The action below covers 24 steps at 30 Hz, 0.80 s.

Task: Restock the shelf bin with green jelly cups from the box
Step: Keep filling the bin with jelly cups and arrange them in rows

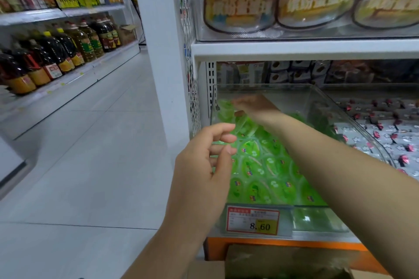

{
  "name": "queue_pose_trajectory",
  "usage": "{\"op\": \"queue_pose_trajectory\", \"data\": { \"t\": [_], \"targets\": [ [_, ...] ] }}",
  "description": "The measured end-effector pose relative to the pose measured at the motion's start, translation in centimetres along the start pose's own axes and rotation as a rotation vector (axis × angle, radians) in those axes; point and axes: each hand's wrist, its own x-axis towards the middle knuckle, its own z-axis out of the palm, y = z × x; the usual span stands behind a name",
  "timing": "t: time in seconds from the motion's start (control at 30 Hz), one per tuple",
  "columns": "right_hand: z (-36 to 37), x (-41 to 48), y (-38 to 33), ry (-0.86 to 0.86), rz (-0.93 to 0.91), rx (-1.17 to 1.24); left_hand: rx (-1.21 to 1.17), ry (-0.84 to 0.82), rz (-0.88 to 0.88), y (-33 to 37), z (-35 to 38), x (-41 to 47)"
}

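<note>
A clear plastic shelf bin (326, 106) holds several green jelly cups (267, 165) in a dense layer. My right hand (256, 106) reaches deep into the bin's back left corner, its fingers stretched leftward right over the cups there. Blur hides whether they pinch a cup. In front of the bin's left wall hovers my left hand (201, 170), fingers loosely curled and holding nothing. The open cardboard box (283, 263) sits below the shelf at the bottom edge; its contents are not visible.
A red and yellow price tag (252, 221) hangs on the bin's front. Silver wrapped candies (385, 140) fill the neighbouring bin on the right. Big candy tubs (242, 0) stand on the shelf above. Oil bottles (56, 52) line the aisle shelves across the tiled floor at left.
</note>
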Motion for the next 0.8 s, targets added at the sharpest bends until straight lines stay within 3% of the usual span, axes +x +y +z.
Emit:
{"op": "queue_pose_trajectory", "data": {
  "t": [0.17,0.3,0.47,0.67,0.8],
  "targets": [
    [-0.5,-1.6,-0.9,-0.168,-0.034,-0.016,0.02,-0.014,-0.013,0.2,0.1,-0.1],
    [-1.8,-3.3,-0.9,-0.078,-0.078,-0.029,0.004,-0.022,-0.017,0.3,0.1,0.0],
    [-2.5,-5.8,0.7,0.068,-0.165,-0.41,0.019,-0.023,0.003,0.6,0.2,-0.2],
    [-2.1,-6.4,1.4,0.062,-0.219,-0.282,0.013,-0.023,0.012,0.5,-0.1,-0.4],
    [-1.4,-6.1,1.7,0.076,-0.294,-0.41,0.004,-0.028,0.004,0.2,-0.4,-0.4]
  ]
}}
